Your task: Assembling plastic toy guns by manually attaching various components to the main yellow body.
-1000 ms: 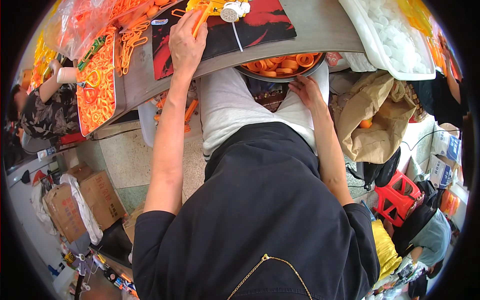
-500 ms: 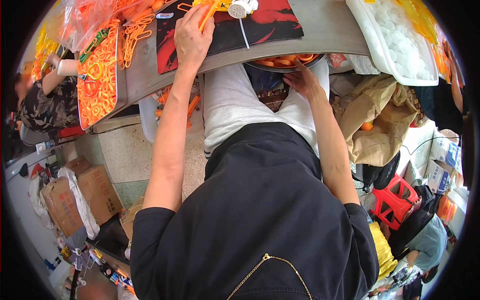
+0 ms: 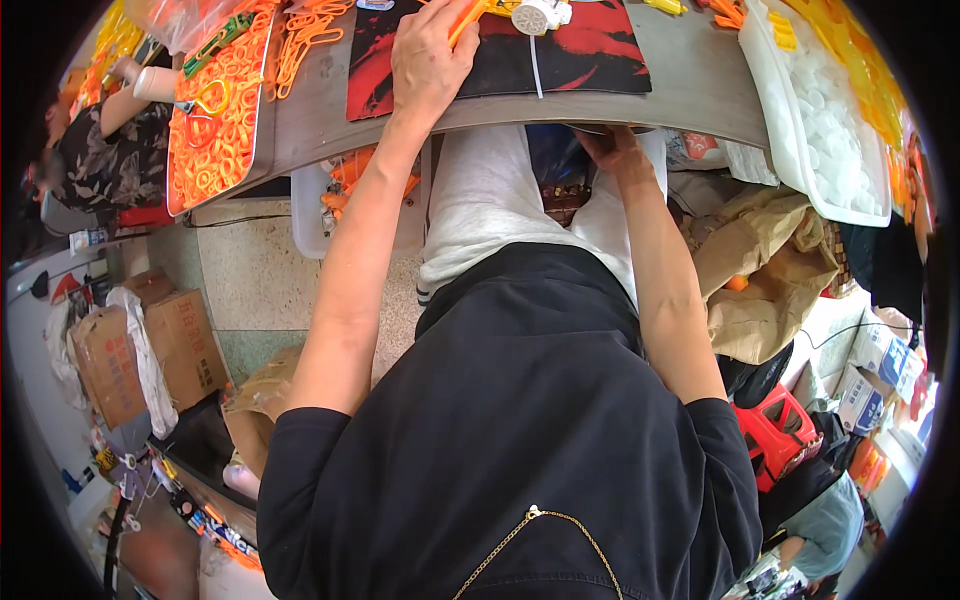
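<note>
My left hand [image 3: 432, 62] is over the red-and-black mat [image 3: 600, 60] on the table. Its fingers are closed round an orange plastic piece [image 3: 468, 18], which runs up past the top edge of the view. Just right of it on the mat sits a white round plastic part [image 3: 541, 15], with a thin white strip [image 3: 536, 65] lying below it. Beneath the table's front edge my right hand [image 3: 617, 152] reaches in at a dark bowl [image 3: 592, 129], of which only a sliver of rim shows. The table edge hides most of that hand's fingers and the bowl's contents.
An orange-filled tray [image 3: 262, 150] with scissors [image 3: 208, 100] stands at the left. A white bin [image 3: 783, 165] of translucent discs is at the right, above a brown paper bag [image 3: 765, 265]. Under the table is a clear tub [image 3: 308, 215]. Other people sit at both sides.
The view has shifted, so the table sits higher in it. My right hand has gone further under the table edge, and the orange pieces in the bowl no longer show. My left hand keeps its orange piece.
</note>
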Available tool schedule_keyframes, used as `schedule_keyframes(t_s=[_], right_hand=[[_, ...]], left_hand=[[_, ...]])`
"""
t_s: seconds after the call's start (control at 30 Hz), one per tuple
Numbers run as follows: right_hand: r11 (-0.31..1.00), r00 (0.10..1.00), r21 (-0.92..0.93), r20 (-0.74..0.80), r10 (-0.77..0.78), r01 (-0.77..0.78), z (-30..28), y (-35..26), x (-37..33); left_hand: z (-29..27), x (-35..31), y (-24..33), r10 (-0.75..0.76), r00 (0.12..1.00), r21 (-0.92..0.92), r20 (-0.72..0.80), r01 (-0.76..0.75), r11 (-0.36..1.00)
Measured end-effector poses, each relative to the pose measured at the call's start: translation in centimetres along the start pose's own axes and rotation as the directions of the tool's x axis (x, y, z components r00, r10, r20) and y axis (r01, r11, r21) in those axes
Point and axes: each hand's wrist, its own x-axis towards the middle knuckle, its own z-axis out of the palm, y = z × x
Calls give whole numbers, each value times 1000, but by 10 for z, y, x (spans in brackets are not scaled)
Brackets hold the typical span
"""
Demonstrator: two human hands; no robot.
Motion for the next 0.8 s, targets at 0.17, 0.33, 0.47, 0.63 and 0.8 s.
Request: schedule_keyframes(t_s=[0.17,0.33,0.47,0.63,0.8], right_hand=[[998,993,-23,-100,-66,64,14,-6,8],[1000,990,-3,-138,-27,27,29,1,3],[996,997,60,-61,-55,59,0,-5,15],[993,992,-49,-64,-109,106,-3,5,14],[992,992,-14,-17,-127,127,18,6,1]], left_hand=[[-1,-1,0,-6,1000,19,-1,6,1000],[-6,-4,-4,-15,1000,31,8,15,999],[1,3,5,-37,998,-36,47,39,999],[10,0,-21,50,997,55,63,-54,997],[6,-4,-19,-38,996,26,76,36,999]])
